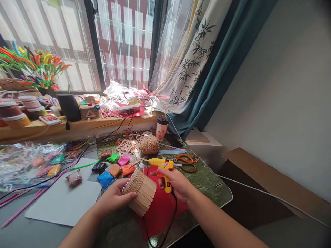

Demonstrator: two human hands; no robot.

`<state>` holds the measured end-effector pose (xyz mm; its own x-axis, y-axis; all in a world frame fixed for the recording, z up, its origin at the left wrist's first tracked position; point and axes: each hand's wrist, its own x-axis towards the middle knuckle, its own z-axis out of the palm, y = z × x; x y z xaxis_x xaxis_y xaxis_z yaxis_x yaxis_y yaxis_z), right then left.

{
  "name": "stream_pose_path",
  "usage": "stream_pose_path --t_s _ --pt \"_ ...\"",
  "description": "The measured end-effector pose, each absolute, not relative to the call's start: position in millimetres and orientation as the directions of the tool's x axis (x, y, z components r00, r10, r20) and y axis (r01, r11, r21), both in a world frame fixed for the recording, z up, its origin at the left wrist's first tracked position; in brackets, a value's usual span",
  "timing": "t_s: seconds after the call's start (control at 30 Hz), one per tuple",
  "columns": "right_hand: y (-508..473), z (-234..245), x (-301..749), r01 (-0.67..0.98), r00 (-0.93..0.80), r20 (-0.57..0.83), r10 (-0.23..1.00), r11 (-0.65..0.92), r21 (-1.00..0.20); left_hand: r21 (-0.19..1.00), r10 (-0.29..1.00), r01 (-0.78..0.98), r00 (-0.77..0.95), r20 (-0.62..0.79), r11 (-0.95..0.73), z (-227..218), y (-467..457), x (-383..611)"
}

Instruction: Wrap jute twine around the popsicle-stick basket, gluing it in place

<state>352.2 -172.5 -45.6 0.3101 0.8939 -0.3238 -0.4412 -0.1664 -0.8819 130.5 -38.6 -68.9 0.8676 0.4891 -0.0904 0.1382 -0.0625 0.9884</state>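
My left hand (113, 199) is wrapped round a small pot made of wooden sticks (142, 193), bound with twine and edged with white beads at its rim. It is tilted on its side above a red sheet (162, 210). My right hand (177, 184) grips the handle of a yellow glue gun (161, 164), whose nozzle points left toward the pot's rim. The gun's black cord (170, 220) runs down toward me.
A ball of twine (149, 144), orange scissors (186, 162), coloured clay packets (113, 165) and a lidded cup (161, 128) lie on the green table. A white sheet (64, 203) and pipe cleaners sit left. The table edge drops off at right beside a wall.
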Motion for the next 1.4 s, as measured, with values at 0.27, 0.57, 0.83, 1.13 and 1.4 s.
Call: stream_pose_path --t_s 0.27,0.57,0.83,1.13,1.4 --pt "-162 -30 344 -0.730 0.184 -0.453 0.872 -0.187 -0.657 0.990 0.390 0.105 0.919 -0.060 -0.096 -71 -40 128" --pt "-150 -7 327 -0.752 0.141 -0.383 0.913 -0.153 -0.642 0.988 0.382 0.120 0.921 -0.074 -0.097 -68 -43 132" --pt "-154 -19 333 -0.608 0.317 -0.345 0.883 -0.090 -0.789 0.992 0.380 0.118 0.920 -0.094 -0.038 -70 -42 131" --pt "-141 -23 336 -0.728 0.216 -0.274 0.937 -0.033 -0.685 0.991 0.372 0.114 0.919 -0.133 0.071 -73 -40 129" --pt "-121 -15 325 -0.696 0.245 -0.162 0.956 0.057 -0.716 0.980 0.375 0.104 0.913 -0.163 0.172 -70 -41 132"
